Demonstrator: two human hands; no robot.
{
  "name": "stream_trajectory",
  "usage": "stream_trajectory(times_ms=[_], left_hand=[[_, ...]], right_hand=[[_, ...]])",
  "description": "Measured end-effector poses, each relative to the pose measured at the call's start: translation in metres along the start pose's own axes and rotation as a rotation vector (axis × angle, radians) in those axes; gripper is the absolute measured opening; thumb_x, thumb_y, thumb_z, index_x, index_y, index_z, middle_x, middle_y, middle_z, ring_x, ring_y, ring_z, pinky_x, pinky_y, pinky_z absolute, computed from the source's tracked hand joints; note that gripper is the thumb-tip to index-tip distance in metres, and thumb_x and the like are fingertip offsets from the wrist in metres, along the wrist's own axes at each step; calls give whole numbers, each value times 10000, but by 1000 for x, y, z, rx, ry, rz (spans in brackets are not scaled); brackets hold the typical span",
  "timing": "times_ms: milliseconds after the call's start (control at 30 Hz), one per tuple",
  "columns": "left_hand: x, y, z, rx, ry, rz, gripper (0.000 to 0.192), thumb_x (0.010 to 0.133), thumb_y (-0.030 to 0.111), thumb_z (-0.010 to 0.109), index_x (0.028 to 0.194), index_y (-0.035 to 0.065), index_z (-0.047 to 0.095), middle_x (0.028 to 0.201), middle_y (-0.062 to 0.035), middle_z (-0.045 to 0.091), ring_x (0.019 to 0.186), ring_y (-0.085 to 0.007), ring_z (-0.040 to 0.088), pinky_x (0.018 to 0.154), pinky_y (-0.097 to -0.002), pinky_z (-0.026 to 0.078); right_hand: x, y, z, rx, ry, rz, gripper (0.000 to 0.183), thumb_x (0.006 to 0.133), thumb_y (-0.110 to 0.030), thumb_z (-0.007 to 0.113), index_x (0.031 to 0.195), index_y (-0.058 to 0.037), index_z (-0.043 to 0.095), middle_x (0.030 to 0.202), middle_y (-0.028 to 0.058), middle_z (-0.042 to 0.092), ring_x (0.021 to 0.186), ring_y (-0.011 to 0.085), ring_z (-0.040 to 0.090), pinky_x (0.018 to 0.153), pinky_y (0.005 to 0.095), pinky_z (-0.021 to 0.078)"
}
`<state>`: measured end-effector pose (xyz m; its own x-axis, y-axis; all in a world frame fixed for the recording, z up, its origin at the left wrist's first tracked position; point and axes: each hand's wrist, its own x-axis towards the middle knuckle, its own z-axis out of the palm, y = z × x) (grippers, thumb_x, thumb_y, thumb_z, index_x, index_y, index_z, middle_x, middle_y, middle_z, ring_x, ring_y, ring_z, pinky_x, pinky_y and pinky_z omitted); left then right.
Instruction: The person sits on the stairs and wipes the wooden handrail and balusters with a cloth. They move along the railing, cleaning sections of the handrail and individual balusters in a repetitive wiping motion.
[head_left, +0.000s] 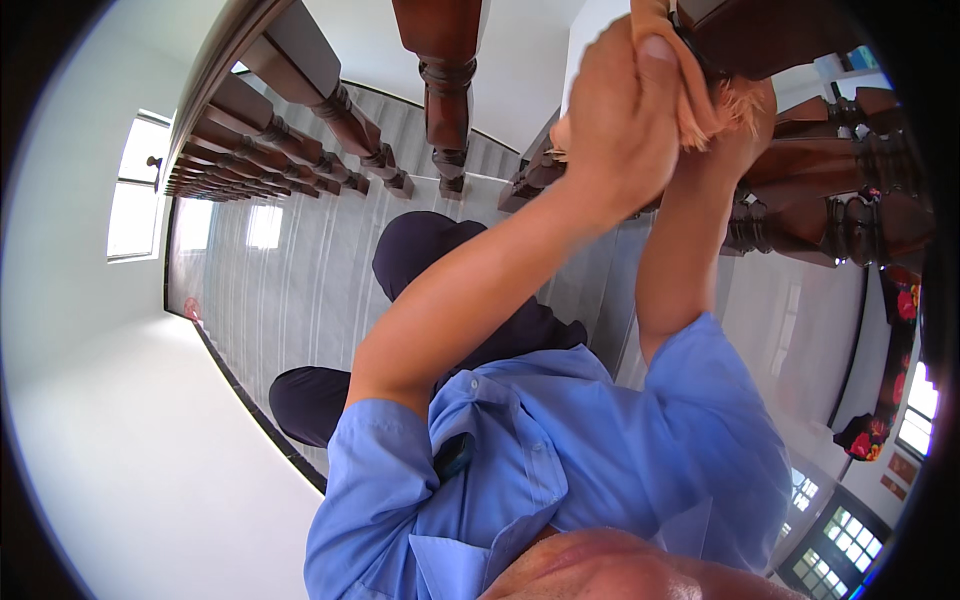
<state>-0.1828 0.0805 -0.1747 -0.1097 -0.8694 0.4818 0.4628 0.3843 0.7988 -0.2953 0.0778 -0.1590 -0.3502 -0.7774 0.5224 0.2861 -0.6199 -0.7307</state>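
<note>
My left hand (626, 120) grips a peach-coloured cloth (694, 112) with frayed edges, its thumb lying along a fold. The cloth is pressed against a dark turned wooden baluster (757, 37) at the top right. Across from it, my right hand (754, 124) is wrapped around the other side of the same cloth and baluster; its fingers are hidden behind the cloth and the wood. A small piece of the cloth shows at the outer side of my left hand.
A row of dark wooden balusters (349, 124) under a handrail (225, 52) runs down to the left. More balusters (840, 165) stand close on the right. Grey stone stairs (300, 285) lie below me, beside a white wall (187, 420). A dark phone-like object (454, 456) sits in my shirt pocket.
</note>
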Motion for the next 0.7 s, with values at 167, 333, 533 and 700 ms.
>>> stream_trajectory(times_ms=[167, 333, 533, 700], left_hand=[[3, -19, 31, 192, 380, 370, 449, 1098, 399, 412, 947, 32, 624, 923, -131, 663, 819, -348, 603, 756, -435, 467], [8, -38, 15, 216, 248, 304, 541, 1092, 491, 360, 1015, 33, 638, 857, -118, 672, 769, -355, 620, 714, -435, 478], [32, -49, -15, 91, -100, 102, 511, 1129, 402, 324, 1244, 2, 620, 1039, -185, 718, 949, -341, 715, 808, -396, 543], [15, -31, -13, 56, 8, 89, 453, 1133, 367, 346, 1154, 19, 636, 977, -137, 682, 869, -270, 677, 786, -372, 531]], right_hand=[[26, 10, 3, -73, -64, -7, 215, 964, -91, 653, 1120, 52, 616, 1114, 169, 691, 968, 234, 693, 883, 346, 574], [0, 35, -13, -508, 121, -243, 227, 972, -118, 643, 1117, 56, 618, 1105, 167, 690, 965, 236, 687, 878, 341, 567], [-22, 54, -19, -1060, 262, -534, 248, 982, -149, 630, 1113, 61, 620, 1094, 165, 689, 963, 238, 680, 871, 334, 558], [-26, 60, -13, -501, 90, -673, 289, 1005, -165, 632, 1153, 73, 563, 1113, 159, 666, 941, 202, 657, 874, 328, 542]])
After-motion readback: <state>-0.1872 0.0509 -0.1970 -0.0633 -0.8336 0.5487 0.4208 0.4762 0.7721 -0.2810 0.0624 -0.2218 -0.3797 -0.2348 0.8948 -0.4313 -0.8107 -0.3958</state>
